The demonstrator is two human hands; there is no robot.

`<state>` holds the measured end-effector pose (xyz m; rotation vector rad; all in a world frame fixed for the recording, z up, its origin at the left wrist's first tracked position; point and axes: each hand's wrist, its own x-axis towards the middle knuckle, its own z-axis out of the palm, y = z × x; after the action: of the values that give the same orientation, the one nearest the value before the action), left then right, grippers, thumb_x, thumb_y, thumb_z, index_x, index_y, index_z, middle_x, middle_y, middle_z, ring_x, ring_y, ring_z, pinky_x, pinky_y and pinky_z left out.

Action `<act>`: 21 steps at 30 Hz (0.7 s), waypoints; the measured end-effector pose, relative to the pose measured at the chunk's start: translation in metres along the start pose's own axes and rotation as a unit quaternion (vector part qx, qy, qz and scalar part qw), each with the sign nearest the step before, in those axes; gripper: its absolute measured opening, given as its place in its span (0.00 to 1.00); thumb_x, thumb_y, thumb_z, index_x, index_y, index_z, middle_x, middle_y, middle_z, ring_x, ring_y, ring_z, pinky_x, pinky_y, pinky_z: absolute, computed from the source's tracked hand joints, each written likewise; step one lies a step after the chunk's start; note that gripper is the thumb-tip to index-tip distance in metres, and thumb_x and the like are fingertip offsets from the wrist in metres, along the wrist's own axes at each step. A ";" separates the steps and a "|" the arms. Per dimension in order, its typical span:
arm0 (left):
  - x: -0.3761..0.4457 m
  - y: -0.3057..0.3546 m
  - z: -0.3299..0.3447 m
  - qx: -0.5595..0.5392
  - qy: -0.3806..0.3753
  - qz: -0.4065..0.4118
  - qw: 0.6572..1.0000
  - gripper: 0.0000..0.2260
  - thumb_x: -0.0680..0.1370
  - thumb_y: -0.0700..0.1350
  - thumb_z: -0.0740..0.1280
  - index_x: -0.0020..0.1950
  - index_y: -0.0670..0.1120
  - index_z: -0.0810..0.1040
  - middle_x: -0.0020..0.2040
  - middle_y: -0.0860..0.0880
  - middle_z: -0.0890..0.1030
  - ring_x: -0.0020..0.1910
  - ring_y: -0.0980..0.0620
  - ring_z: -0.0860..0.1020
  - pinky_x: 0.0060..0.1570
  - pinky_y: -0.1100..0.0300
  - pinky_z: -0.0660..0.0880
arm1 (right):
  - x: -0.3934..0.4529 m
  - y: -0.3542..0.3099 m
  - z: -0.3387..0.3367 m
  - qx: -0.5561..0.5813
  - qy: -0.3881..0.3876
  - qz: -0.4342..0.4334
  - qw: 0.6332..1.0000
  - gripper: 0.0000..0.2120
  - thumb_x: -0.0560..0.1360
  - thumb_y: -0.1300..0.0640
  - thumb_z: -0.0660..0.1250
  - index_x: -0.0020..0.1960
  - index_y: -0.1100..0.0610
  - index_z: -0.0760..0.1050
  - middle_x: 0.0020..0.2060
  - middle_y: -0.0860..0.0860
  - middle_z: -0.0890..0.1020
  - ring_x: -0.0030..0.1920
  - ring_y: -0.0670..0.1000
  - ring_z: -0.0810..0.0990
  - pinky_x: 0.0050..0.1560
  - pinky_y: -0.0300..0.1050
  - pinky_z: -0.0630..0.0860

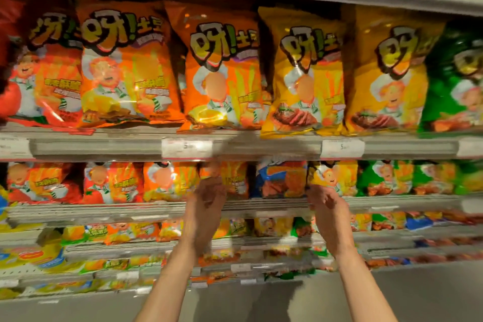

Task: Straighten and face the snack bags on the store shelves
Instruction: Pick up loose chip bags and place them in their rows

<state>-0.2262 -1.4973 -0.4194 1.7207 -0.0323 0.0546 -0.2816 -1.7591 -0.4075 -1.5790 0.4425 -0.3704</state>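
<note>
Large snack bags stand in a row on the upper shelf (pixel 261 148): an orange bag (pixel 222 73) in the middle, a yellow bag (pixel 305 73) to its right, a green bag (pixel 454 81) at far right. On the shelf below stand smaller bags, among them a blue bag (pixel 282 180). My left hand (pixel 206 206) is raised in front of a small orange bag (pixel 232 178), fingers loosely curled, holding nothing. My right hand (pixel 326 209) hovers by a small yellow bag (pixel 332 178), fingers apart. The view is blurred.
White price tags (pixel 187 148) sit on the upper shelf's front rail. Several lower shelves (pixel 104 248) hold more small bags in yellow, orange, green and blue. The grey floor (pixel 418 295) shows at the bottom right.
</note>
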 end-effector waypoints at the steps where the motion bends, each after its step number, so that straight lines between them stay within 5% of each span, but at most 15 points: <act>1: 0.001 0.005 0.014 0.015 -0.002 0.001 1.000 0.08 0.82 0.39 0.67 0.56 0.51 0.80 0.47 0.54 0.85 0.44 0.60 0.81 0.43 0.68 0.74 | 0.010 -0.001 -0.006 -0.024 -0.010 -0.006 1.000 0.11 0.81 0.63 0.63 0.39 0.61 0.72 0.42 0.53 0.78 0.43 0.49 0.77 0.52 0.49 0.72; 4: 0.008 0.015 0.055 0.081 0.007 0.017 0.997 0.07 0.82 0.40 0.67 0.56 0.51 0.78 0.47 0.59 0.81 0.46 0.60 0.80 0.44 0.69 0.73 | 0.034 0.002 -0.019 -0.114 -0.002 -0.058 0.992 0.13 0.80 0.65 0.66 0.48 0.48 0.82 0.52 0.48 0.83 0.56 0.52 0.81 0.61 0.50 0.74; 8: 0.018 0.012 0.093 0.103 0.035 0.017 0.994 0.10 0.80 0.49 0.70 0.60 0.50 0.77 0.47 0.57 0.82 0.50 0.53 0.82 0.49 0.62 0.76 | 0.057 0.002 -0.015 -0.149 -0.076 -0.096 0.981 0.10 0.81 0.65 0.66 0.53 0.51 0.80 0.49 0.48 0.83 0.48 0.49 0.82 0.55 0.48 0.76; 10: 0.019 0.009 0.103 0.132 0.029 -0.004 0.991 0.16 0.80 0.51 0.70 0.66 0.48 0.76 0.53 0.55 0.83 0.54 0.54 0.81 0.54 0.60 0.76 | 0.064 0.005 -0.013 -0.170 -0.125 -0.076 0.974 0.10 0.82 0.60 0.64 0.62 0.54 0.80 0.56 0.48 0.84 0.55 0.48 0.82 0.60 0.50 0.78; 13: 0.018 0.004 0.114 0.152 -0.002 -0.028 0.988 0.23 0.81 0.54 0.68 0.74 0.48 0.70 0.63 0.52 0.82 0.62 0.52 0.80 0.62 0.53 0.77 | 0.063 0.007 -0.015 -0.157 -0.160 -0.075 0.972 0.14 0.83 0.59 0.63 0.68 0.54 0.77 0.61 0.45 0.82 0.61 0.42 0.80 0.61 0.40 0.76; 21: 0.018 0.022 0.123 0.151 0.018 -0.047 0.987 0.14 0.81 0.55 0.68 0.62 0.52 0.69 0.47 0.59 0.78 0.45 0.55 0.77 0.44 0.58 0.70 | 0.066 0.003 -0.022 -0.105 -0.211 -0.029 0.971 0.15 0.84 0.59 0.62 0.68 0.47 0.75 0.63 0.44 0.81 0.63 0.40 0.78 0.65 0.35 0.73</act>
<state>-0.2076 -1.6221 -0.4150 2.0219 0.0892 0.0215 -0.2351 -1.8105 -0.4115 -1.8231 0.1069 -0.0239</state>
